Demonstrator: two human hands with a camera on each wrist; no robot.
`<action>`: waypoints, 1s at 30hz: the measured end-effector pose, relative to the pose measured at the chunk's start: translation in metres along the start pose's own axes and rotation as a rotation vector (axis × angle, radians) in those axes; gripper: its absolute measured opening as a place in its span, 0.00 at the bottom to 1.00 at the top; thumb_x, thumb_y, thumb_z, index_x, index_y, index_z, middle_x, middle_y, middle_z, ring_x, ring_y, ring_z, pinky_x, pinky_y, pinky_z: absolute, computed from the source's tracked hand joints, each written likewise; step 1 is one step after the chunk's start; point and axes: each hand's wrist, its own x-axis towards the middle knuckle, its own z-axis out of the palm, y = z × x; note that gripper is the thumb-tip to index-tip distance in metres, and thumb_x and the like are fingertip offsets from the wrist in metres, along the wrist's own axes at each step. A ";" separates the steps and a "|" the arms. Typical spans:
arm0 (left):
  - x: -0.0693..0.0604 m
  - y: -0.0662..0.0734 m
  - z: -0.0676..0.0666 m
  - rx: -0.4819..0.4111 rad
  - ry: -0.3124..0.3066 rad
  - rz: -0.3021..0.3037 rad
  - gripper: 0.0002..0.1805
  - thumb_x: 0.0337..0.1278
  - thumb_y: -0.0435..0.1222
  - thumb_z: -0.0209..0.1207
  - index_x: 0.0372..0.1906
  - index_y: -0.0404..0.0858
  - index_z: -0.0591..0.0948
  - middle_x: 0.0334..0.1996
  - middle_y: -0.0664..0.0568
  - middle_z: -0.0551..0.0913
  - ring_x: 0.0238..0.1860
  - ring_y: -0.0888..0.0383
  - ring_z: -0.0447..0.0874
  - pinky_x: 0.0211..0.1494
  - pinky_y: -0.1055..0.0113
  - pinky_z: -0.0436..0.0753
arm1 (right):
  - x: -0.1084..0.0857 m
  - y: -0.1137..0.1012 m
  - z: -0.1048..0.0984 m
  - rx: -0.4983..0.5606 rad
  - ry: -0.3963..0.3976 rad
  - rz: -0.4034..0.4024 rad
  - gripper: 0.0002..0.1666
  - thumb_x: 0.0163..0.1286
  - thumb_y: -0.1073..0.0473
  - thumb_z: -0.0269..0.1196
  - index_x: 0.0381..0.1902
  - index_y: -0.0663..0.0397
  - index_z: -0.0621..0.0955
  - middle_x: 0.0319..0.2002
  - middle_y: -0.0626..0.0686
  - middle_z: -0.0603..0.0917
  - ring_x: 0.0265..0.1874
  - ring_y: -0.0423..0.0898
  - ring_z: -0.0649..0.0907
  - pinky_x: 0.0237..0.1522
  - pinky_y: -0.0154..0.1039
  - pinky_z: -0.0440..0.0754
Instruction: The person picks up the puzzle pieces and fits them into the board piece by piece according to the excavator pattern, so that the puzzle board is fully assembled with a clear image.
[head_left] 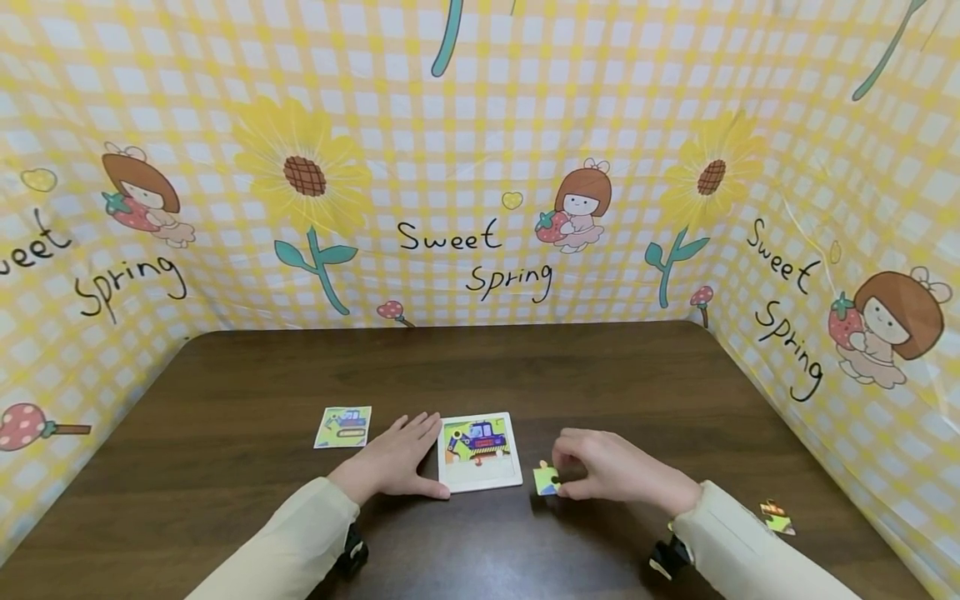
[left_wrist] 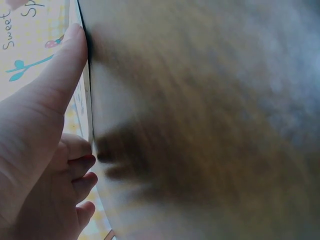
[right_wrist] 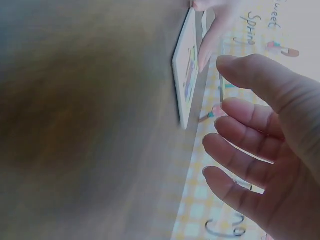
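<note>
A white puzzle tray (head_left: 478, 481) lies on the table, its upper part filled with a picture of a purple and blue digger and its lower part pale. My left hand (head_left: 401, 457) lies along the tray's left side, fingers straight and thumb near the lower left corner; in the left wrist view the thumb (left_wrist: 65, 70) runs along the tray's edge. Just right of the tray, my right hand (head_left: 611, 468) pinches a green and blue puzzle piece (head_left: 545, 481) between thumb and forefinger. That piece shows nearly edge-on in the right wrist view, where the other fingers are loosely bent.
A picture card (head_left: 342, 427) of a digger lies left of the left hand. Loose puzzle pieces (head_left: 778, 518) lie at the right beside the right sleeve, which may hide more. The brown table (head_left: 465, 367) ends at a yellow checked cloth (head_left: 450, 167) behind and on both sides.
</note>
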 end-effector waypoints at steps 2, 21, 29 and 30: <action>0.000 0.000 0.000 0.001 -0.001 0.001 0.58 0.42 0.68 0.55 0.68 0.29 0.57 0.68 0.41 0.56 0.68 0.45 0.50 0.67 0.49 0.49 | 0.011 -0.004 0.001 0.007 -0.016 -0.003 0.12 0.52 0.53 0.70 0.28 0.46 0.77 0.27 0.41 0.72 0.24 0.38 0.72 0.25 0.29 0.70; 0.001 0.000 -0.001 -0.004 0.016 0.003 0.56 0.42 0.66 0.57 0.67 0.28 0.58 0.68 0.41 0.56 0.68 0.45 0.50 0.67 0.50 0.49 | 0.094 -0.031 0.039 -0.116 -0.122 -0.109 0.11 0.53 0.51 0.68 0.28 0.50 0.79 0.27 0.41 0.74 0.25 0.34 0.71 0.25 0.25 0.68; 0.000 0.000 -0.001 -0.017 0.015 0.011 0.56 0.42 0.66 0.57 0.67 0.28 0.58 0.68 0.40 0.56 0.68 0.45 0.51 0.67 0.50 0.50 | 0.104 -0.034 0.046 -0.095 -0.143 -0.066 0.09 0.52 0.55 0.68 0.24 0.51 0.78 0.24 0.41 0.72 0.22 0.35 0.70 0.22 0.25 0.66; 0.000 0.000 -0.001 -0.017 0.015 0.011 0.56 0.43 0.66 0.57 0.67 0.28 0.58 0.68 0.40 0.56 0.68 0.45 0.51 0.67 0.50 0.50 | 0.105 -0.034 0.046 -0.095 -0.142 -0.066 0.09 0.52 0.55 0.68 0.24 0.51 0.78 0.24 0.41 0.72 0.21 0.35 0.70 0.22 0.25 0.66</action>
